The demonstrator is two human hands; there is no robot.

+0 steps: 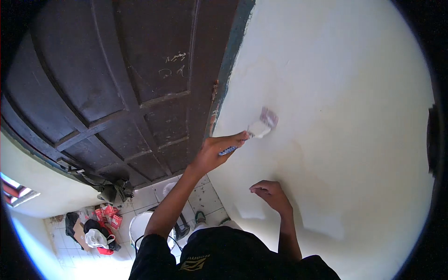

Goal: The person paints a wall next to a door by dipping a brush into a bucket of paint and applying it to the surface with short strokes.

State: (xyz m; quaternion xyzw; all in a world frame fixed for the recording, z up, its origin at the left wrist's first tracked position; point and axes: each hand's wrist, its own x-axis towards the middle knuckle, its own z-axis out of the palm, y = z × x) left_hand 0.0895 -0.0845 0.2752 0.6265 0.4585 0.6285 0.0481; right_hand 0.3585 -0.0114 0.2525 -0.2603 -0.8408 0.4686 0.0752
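My left hand [217, 151] is closed around the handle of a paintbrush [261, 127]. White paint coats the brush's middle, its blue-patterned handle end pokes out below my fingers, and its pinkish-grey bristles are blurred against the pale wall [354, 154]. Lower and to the right, my right hand [274, 197] hangs near the same wall with loosely bent fingers and nothing seen in it. Faint brownish patches mark the wall around the brush.
A dark panelled wooden door [154, 107] with a chipped frame [227, 70] borders the wall. Below, a white bucket [138, 227] stands on the tiled floor [205, 196] by my feet. Bags and red packets [112, 217] lie farther left, and a dark bag [109, 191] sits at the door.
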